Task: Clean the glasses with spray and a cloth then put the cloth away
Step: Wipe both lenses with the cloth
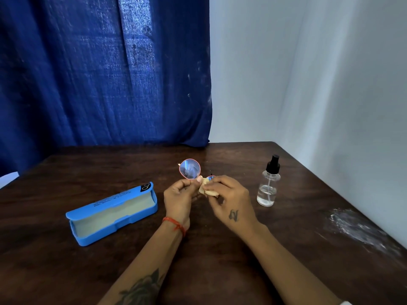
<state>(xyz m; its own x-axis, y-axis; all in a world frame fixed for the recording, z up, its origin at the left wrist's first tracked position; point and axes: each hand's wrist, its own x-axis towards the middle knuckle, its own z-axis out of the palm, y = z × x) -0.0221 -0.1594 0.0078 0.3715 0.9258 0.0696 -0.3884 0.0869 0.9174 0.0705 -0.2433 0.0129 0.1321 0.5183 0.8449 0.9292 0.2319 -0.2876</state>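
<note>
The glasses (189, 169) have a thin pink frame and bluish lenses. They are held above the middle of the table. My left hand (179, 198) pinches them near the bridge, and one lens stands free above my fingers. My right hand (229, 200) presses a small cream cloth (208, 189) around the other lens, which is mostly covered. The clear spray bottle (269, 183) with a black pump top stands upright to the right of my right hand, apart from it.
An open blue glasses case (114, 213) lies on the dark wooden table (88, 172) to the left of my hands. A whitish smear (356, 227) marks the table near its right edge. A blue curtain (99, 73) hangs behind, and a pale wall lies to the right.
</note>
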